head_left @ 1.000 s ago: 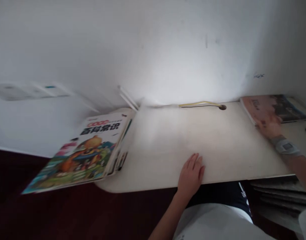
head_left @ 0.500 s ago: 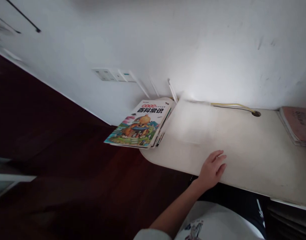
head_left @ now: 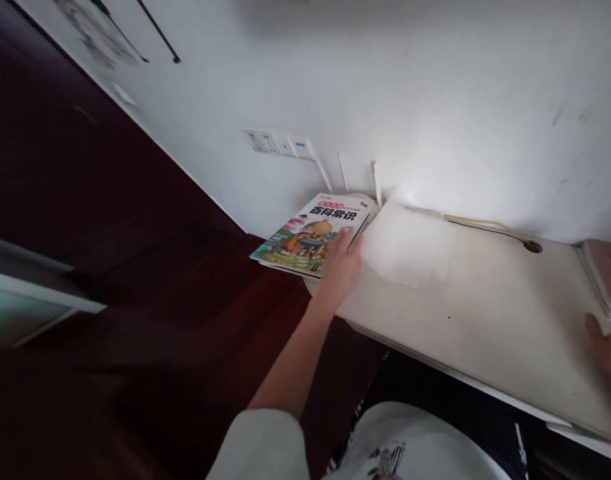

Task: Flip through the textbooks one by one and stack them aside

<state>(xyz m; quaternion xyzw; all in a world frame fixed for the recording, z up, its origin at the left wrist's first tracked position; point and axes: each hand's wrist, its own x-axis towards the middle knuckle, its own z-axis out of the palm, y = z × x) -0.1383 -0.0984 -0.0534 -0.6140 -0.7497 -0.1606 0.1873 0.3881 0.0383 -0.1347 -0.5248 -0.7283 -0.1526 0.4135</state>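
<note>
A stack of books [head_left: 298, 241], topped by a colourful cover with Chinese lettering, lies at the left end of the desk and juts past its edge. My left hand [head_left: 341, 270] rests against the stack's right side, fingers stretched over the cover's edge; it looks open and slightly blurred. At the far right a pink book [head_left: 605, 267] lies on a small pile, partly cut off by the frame. Just in front of that pile is my right hand [head_left: 609, 350], its thumb spread; the rest of its fingers are out of frame.
The pale desk [head_left: 480, 313] runs along a white wall, with a cable hole [head_left: 533, 247] and a yellow cable [head_left: 480, 221] at the back. Wall sockets [head_left: 278, 143] sit above the books. Dark floor [head_left: 200, 347] lies to the left.
My left hand has moved left from the desk's front edge to the book stack. The right hand shows more at the right edge. The whole view has shifted.
</note>
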